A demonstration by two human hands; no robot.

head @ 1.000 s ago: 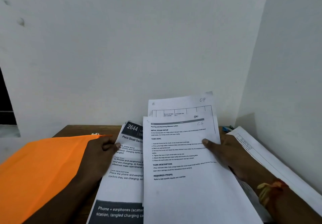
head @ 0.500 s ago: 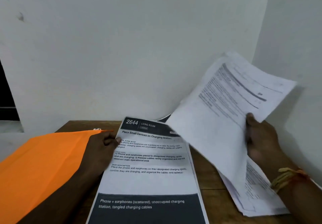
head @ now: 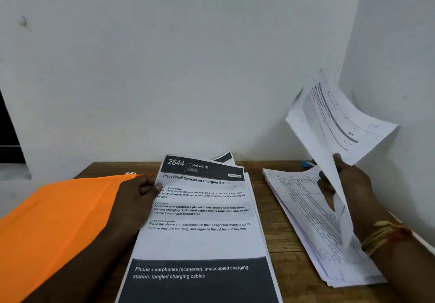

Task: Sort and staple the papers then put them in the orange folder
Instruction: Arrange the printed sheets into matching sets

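A stack of printed sheets (head: 202, 218), its top page headed "2644 Living Room", lies in the middle of the wooden table (head: 277, 232). My left hand (head: 137, 199) rests on the stack's left edge, thumb on the top page. My right hand (head: 348, 185) pinches a few white sheets (head: 334, 123) and holds them tilted in the air above a second pile of table-printed papers (head: 313, 220) at the right. The orange folder (head: 54, 222) lies at the left, partly under my left arm. No stapler is in view.
White walls close in behind the table and on the right. A small blue object (head: 307, 163) lies at the table's back edge by the right pile. A dark opening (head: 9, 142) is at the far left.
My right hand has lifted the white sheets off the centre stack and swung them right, over the right pile, uncovering the "2644" page. My left hand has stayed put.
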